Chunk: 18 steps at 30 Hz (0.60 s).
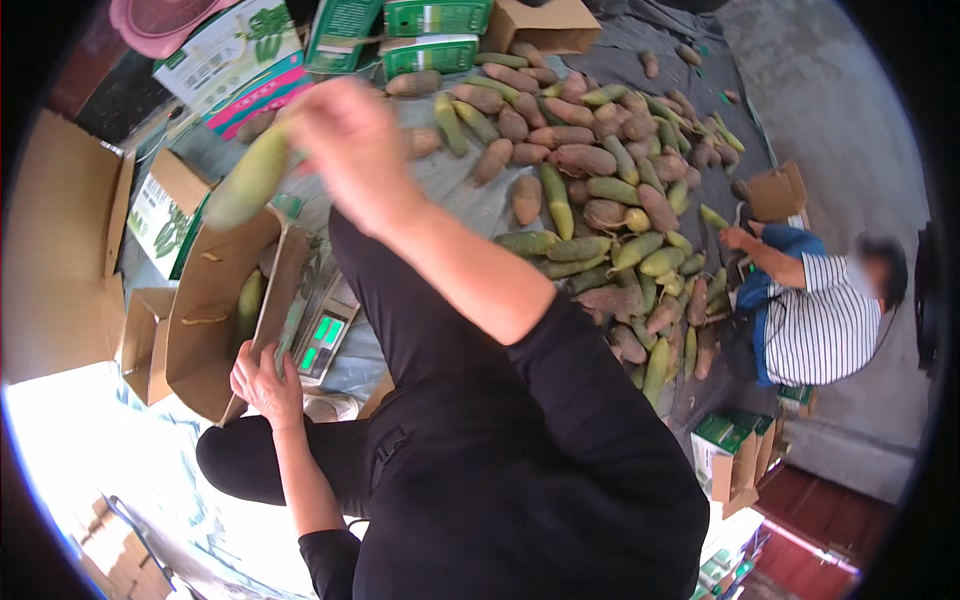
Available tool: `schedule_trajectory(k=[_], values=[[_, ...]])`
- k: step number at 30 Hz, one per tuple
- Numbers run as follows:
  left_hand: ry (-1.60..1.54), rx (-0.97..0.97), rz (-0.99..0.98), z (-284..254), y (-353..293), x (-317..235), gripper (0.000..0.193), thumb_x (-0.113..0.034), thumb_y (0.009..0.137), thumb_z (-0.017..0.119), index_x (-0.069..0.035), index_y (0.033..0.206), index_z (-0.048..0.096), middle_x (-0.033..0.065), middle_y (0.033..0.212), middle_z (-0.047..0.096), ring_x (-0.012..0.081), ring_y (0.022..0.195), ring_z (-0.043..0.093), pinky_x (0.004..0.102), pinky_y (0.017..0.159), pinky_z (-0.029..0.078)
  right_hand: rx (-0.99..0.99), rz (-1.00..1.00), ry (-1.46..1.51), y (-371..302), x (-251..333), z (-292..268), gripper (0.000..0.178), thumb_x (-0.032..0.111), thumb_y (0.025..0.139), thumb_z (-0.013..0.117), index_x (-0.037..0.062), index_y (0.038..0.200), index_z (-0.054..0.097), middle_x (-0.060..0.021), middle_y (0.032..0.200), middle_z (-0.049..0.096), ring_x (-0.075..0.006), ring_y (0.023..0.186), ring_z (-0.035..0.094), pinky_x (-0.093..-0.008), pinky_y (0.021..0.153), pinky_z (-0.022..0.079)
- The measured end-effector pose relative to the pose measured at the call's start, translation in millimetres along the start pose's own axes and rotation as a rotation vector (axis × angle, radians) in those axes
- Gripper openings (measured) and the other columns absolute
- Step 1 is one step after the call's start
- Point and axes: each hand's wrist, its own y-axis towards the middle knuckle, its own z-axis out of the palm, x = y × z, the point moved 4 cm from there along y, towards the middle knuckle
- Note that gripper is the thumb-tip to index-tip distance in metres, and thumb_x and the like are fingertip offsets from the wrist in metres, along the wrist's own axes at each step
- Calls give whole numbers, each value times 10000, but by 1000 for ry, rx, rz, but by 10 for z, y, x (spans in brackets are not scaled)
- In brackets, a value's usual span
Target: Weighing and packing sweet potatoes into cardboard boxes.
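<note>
My right hand (350, 150), blurred by motion, is raised at the upper left and closed round the end of a long green radish (248, 180). The radish hangs tilted above an open cardboard box (205, 345). Another green radish (250, 303) lies inside that box, and its deeper contents are hidden. My left hand (268, 385) grips the near edge of the box with curled fingers. Beside the box, close to my knee, sits a weighing scale (325, 335) with a lit green display, partly covered by the box.
A large heap of green radishes and reddish-brown roots (610, 185) spreads over a dark sheet (690, 80). Printed boxes (430, 50) and a pink basin (160, 25) stand at the back left. Rightward, a co-worker in a striped shirt (820, 320) sits beside the heap.
</note>
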Motion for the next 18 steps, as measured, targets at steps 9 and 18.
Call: schedule_trajectory(k=[9,18], values=[[21,-9,30,73,-27,27,254,-206,739,670,-135,982,667,104,1190,521,296,1077,492,436,951,329,-66,-6,-531,-391,-297,-831,141,86,831,624,34,961,634,-35,919,632,-120,850,587,-268,761,479],[63,-24,27,100,-17,-5,244,-215,756,660,-154,991,676,103,1187,525,293,1085,498,433,946,343,-546,493,-1052,-1825,-927,-3486,147,131,774,638,38,885,666,-108,836,670,-216,798,643,-311,745,491]])
